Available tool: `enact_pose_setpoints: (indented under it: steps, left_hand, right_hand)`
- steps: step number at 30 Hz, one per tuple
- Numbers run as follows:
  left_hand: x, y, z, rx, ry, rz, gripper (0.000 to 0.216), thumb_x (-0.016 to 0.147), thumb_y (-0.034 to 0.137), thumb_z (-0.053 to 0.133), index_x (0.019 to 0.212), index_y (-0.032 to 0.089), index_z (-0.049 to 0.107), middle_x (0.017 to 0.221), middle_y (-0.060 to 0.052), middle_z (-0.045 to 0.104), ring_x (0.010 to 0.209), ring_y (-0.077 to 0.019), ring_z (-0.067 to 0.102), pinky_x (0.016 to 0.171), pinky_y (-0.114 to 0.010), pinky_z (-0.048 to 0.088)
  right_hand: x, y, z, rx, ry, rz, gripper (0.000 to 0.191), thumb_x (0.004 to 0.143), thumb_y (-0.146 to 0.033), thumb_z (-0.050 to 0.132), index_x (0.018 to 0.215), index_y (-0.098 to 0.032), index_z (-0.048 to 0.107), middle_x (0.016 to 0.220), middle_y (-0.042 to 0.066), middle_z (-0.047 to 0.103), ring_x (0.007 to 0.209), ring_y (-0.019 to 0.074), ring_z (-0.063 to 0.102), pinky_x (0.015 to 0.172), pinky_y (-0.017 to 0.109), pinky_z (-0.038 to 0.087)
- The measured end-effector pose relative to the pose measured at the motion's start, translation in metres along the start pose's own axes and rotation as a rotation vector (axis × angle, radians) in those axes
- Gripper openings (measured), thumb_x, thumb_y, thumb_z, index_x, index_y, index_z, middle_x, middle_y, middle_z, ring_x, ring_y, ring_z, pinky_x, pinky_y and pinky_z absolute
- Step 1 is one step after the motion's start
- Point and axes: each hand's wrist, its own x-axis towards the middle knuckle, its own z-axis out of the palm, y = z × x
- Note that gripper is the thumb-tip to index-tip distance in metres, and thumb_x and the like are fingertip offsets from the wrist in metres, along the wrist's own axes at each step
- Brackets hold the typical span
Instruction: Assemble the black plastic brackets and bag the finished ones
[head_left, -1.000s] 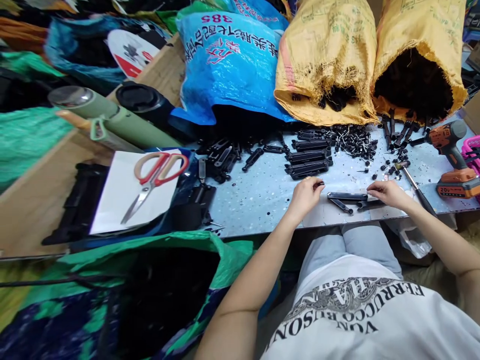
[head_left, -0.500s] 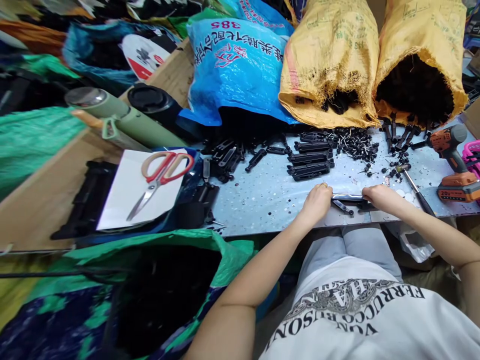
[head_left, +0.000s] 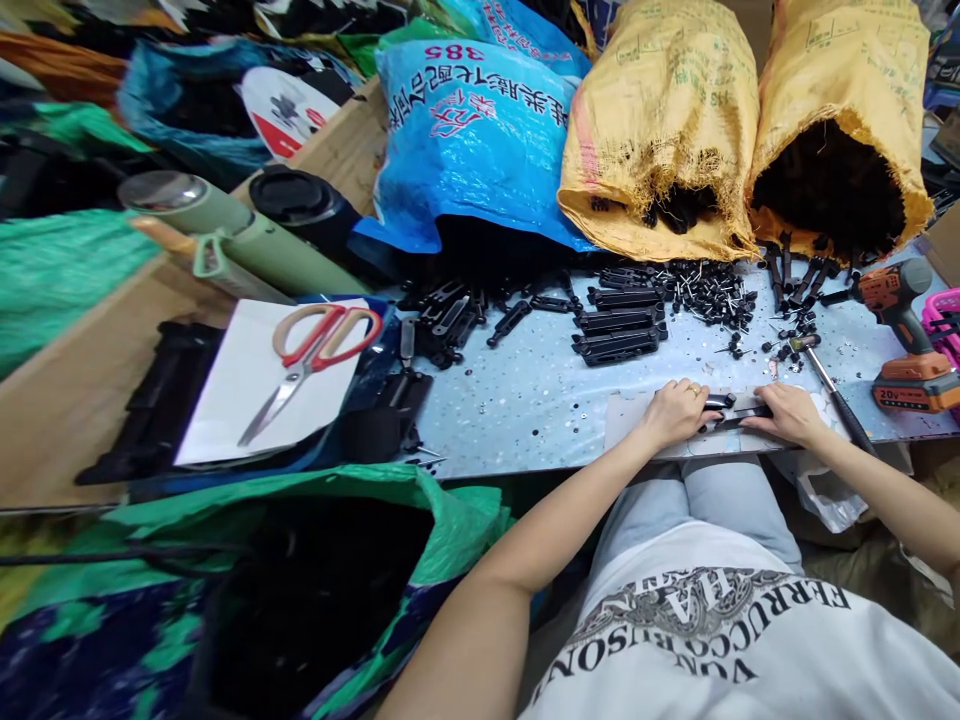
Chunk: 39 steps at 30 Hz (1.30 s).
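Red-handled scissors (head_left: 311, 355) lie on a white sheet (head_left: 262, 385) at the table's (head_left: 525, 390) left. Two yellow sacks (head_left: 664, 130) and a blue sack (head_left: 469, 130) lie open at the back. An orange drill (head_left: 904, 330) rests at right, near scattered black pins (head_left: 709, 290).

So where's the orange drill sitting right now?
The orange drill lies at the far right edge of the blue table in the head view, just right of the screwdriver and beyond the person's right hand.
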Motion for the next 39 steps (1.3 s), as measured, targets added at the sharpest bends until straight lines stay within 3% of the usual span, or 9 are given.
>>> enact_pose_setpoints:
  steps: [4, 10, 15, 17, 22, 25, 27, 31, 39]
  left_hand:
    - [-0.007, 0.004, -0.014, -0.112, 0.064, -0.087, 0.052, 0.092, 0.050, 0.032, 0.070, 0.014, 0.062, 0.071, -0.012, 0.063, 0.073, -0.0204, 0.059, 0.067, -0.030, 0.042]
    - [-0.059, 0.048, -0.057, -0.710, 0.414, 0.128, 0.065, 0.095, 0.048, 0.009, 0.065, 0.017, 0.057, 0.056, -0.005, 0.059, 0.054, -0.0132, 0.055, 0.057, -0.025, 0.041]
    - [-0.084, 0.062, -0.068, -0.833, 0.635, 0.031, 0.061, 0.096, 0.048, 0.015, 0.066, 0.016, 0.057, 0.054, -0.005, 0.058, 0.050, -0.0124, 0.052, 0.052, -0.025, 0.040]
    - [-0.090, 0.055, -0.067, -0.787, 0.596, -0.040, 0.060, 0.096, 0.046, 0.016, 0.064, 0.016, 0.057, 0.053, -0.005, 0.057, 0.050, -0.0126, 0.052, 0.052, -0.025, 0.040]
    - [-0.086, 0.021, -0.062, -0.431, 0.214, -0.349, 0.059, 0.096, 0.043, 0.021, 0.061, 0.017, 0.062, 0.058, -0.007, 0.063, 0.057, -0.0154, 0.060, 0.057, -0.026, 0.041]
    - [-0.072, 0.000, -0.056, -0.168, 0.058, -0.645, 0.058, 0.094, 0.048, 0.027, 0.069, 0.015, 0.068, 0.071, -0.013, 0.068, 0.072, -0.0218, 0.065, 0.063, -0.028, 0.043]
    - [-0.064, -0.009, -0.052, -0.080, 0.001, -0.750, 0.059, 0.093, 0.051, 0.030, 0.074, 0.012, 0.070, 0.077, -0.016, 0.069, 0.079, -0.0246, 0.066, 0.066, -0.029, 0.044]
    - [-0.054, -0.013, -0.054, -0.036, -0.047, -0.744, 0.061, 0.094, 0.050, 0.026, 0.084, 0.010, 0.071, 0.083, -0.018, 0.070, 0.083, -0.0258, 0.067, 0.070, -0.031, 0.045]
    - [-0.053, -0.015, -0.053, -0.010, -0.098, -0.587, 0.055, 0.097, 0.038, 0.022, 0.088, 0.016, 0.071, 0.089, -0.013, 0.071, 0.084, -0.0244, 0.067, 0.070, -0.030, 0.044]
  right_hand:
    - [0.002, -0.003, -0.029, 0.096, -0.002, -0.147, 0.063, 0.087, -0.066, 0.029, 0.066, -0.015, 0.058, 0.065, 0.009, 0.059, 0.063, 0.0167, 0.053, 0.060, 0.026, 0.034]
    - [-0.003, -0.051, -0.082, 0.832, 0.068, -0.632, 0.061, 0.094, -0.057, 0.015, 0.063, -0.019, 0.051, 0.051, 0.002, 0.047, 0.051, 0.0135, 0.047, 0.054, 0.026, 0.034]
    - [0.005, -0.094, -0.068, 1.143, 0.313, -0.460, 0.054, 0.091, -0.061, 0.021, 0.075, -0.019, 0.051, 0.058, 0.003, 0.051, 0.054, 0.0147, 0.049, 0.053, 0.027, 0.038]
    - [0.011, -0.101, -0.052, 1.131, 0.329, -0.393, 0.061, 0.089, -0.065, 0.013, 0.075, -0.019, 0.050, 0.061, 0.004, 0.051, 0.057, 0.0158, 0.049, 0.055, 0.029, 0.040]
    - [0.039, -0.081, -0.029, 0.708, 0.025, -0.488, 0.070, 0.090, -0.059, -0.005, 0.061, -0.020, 0.046, 0.054, 0.004, 0.048, 0.052, 0.0144, 0.045, 0.055, 0.027, 0.036]
    - [0.060, -0.065, -0.034, 0.275, -0.094, -0.252, 0.068, 0.091, -0.062, 0.008, 0.070, -0.017, 0.054, 0.063, 0.007, 0.056, 0.059, 0.0161, 0.050, 0.058, 0.027, 0.033]
    - [0.072, -0.064, -0.040, 0.092, -0.124, -0.236, 0.064, 0.088, -0.068, 0.023, 0.087, -0.015, 0.059, 0.075, 0.010, 0.060, 0.069, 0.0196, 0.054, 0.061, 0.028, 0.033]
    - [0.087, -0.082, -0.053, -0.031, -0.052, -0.430, 0.068, 0.080, -0.067, 0.046, 0.120, -0.011, 0.049, 0.105, 0.016, 0.058, 0.093, 0.0267, 0.052, 0.073, 0.033, 0.035]
    - [0.102, -0.090, -0.063, -0.102, -0.089, -0.642, 0.047, 0.081, -0.051, 0.055, 0.103, -0.009, 0.053, 0.095, 0.013, 0.056, 0.087, 0.0248, 0.050, 0.075, 0.036, 0.036]
